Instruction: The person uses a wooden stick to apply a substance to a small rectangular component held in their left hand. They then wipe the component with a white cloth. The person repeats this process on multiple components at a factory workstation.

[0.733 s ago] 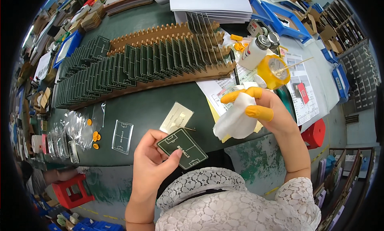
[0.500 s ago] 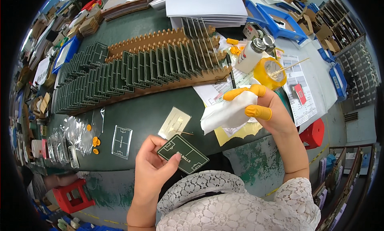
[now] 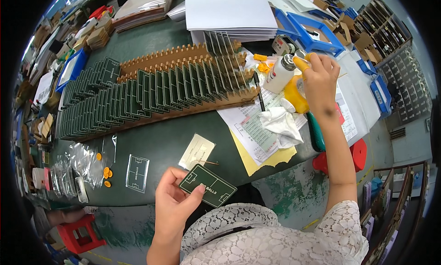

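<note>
My left hand (image 3: 177, 198) pinches a dark green rectangular card (image 3: 209, 186) with white pitch-like lines, thumb on its face. Beyond that card lies a cream card (image 3: 197, 151) with a thin brown stick or cord. My right hand (image 3: 321, 83), with yellow finger cots, is raised above a yellow tape roll (image 3: 296, 93), beside a white bottle (image 3: 280, 74) with a metal cap. Its fingers are curled; what they hold, if anything, is hidden. A crumpled white cloth (image 3: 281, 126) rests on the papers below that hand.
Brown slotted racks (image 3: 170, 113) hold rows of green cards upright. A bagged card (image 3: 137, 173) lies to the left, near clear plastic bags (image 3: 85, 159) and orange finger cots (image 3: 108, 173). Printed papers (image 3: 248, 127), white sheets (image 3: 229, 12) and blue trays (image 3: 317, 33) occupy the right and back.
My right hand has let go of the white cloth, which now lies on the papers. That hand has moved up and away to the bottle and tape roll. My left hand still holds the card.
</note>
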